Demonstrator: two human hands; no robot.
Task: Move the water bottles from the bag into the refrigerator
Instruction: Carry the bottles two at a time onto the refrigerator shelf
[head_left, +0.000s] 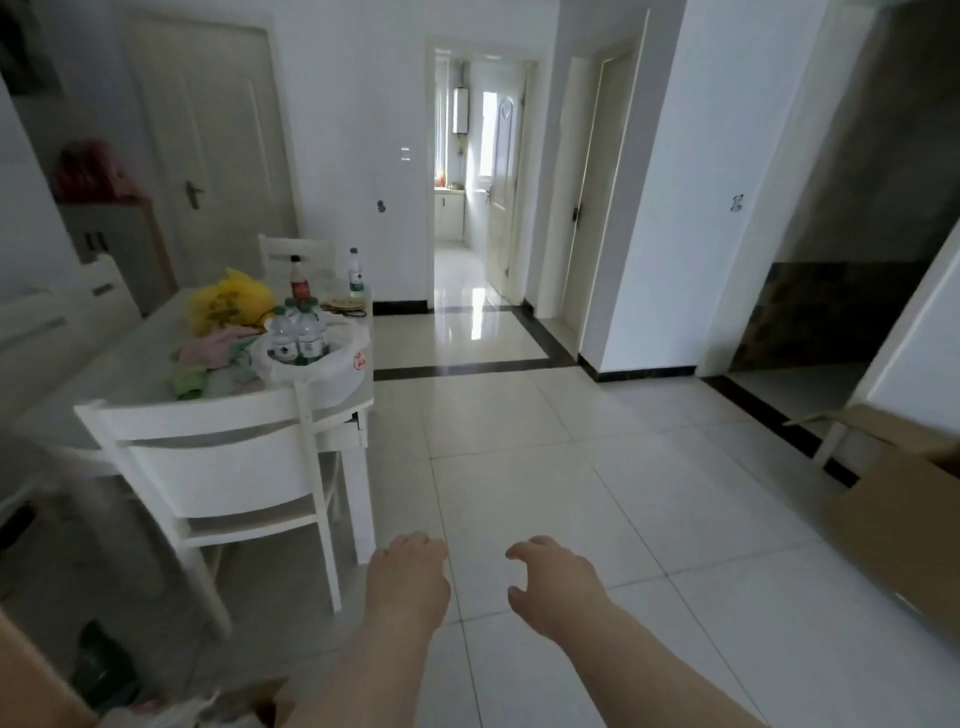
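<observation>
Bottles (298, 335) in bag (332, 370) stand at table (130, 358) edge beside open floor (519, 426).

I see the bag (335, 366), water bottles (300, 336) in it, on the surface (130, 374); a chair (218, 457) before the surface.

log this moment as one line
left hand empty | right hand empty | water bottles upright in white bag on table

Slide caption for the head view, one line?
Left hand and right hand empty, held out over tiled floor; bottles stand in a white bag on the table ahead-left.
</observation>
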